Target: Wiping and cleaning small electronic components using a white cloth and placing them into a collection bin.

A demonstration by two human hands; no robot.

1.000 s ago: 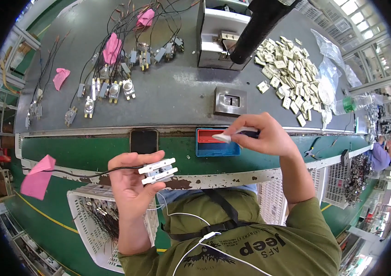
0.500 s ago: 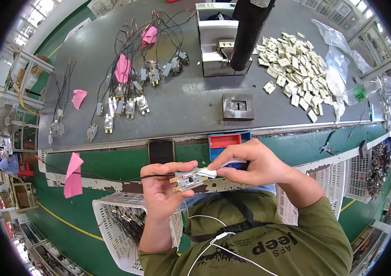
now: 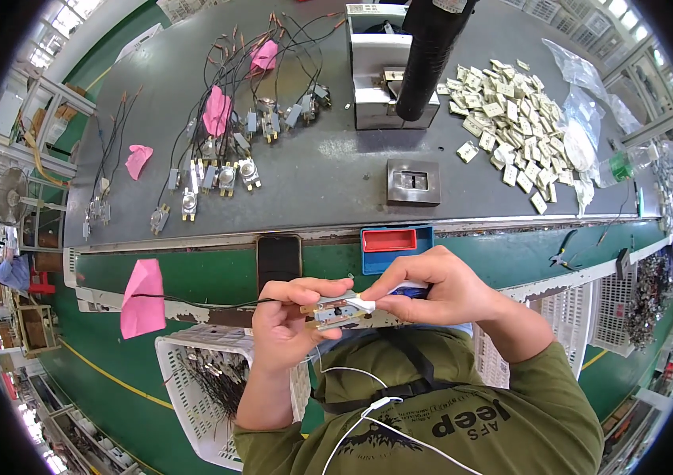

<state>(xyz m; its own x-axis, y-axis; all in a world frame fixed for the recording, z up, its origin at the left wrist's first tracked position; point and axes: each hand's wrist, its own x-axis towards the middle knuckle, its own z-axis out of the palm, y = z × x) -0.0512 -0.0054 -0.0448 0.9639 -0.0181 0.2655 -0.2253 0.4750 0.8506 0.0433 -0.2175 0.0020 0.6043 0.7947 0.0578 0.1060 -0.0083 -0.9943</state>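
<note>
Between the thumb and fingers of my left hand is a small metal electrical part with brass tabs. A black wire trails from it to the left, where a pink paper piece hangs. My right hand pinches a white, folded cloth-like piece, its tip against the right end of the part. Something dark blue shows under the right fingers; its kind is hidden.
On the dark table lie wired metal parts, a steel block and a heap of cream-coloured pieces. A machine stands behind. Nearer are a phone, a red-and-blue tray, pliers and a white basket.
Both hands and the metal part have shifted slightly right within the picture. The white tip still meets the part, and the pink paper has swung to the right.
</note>
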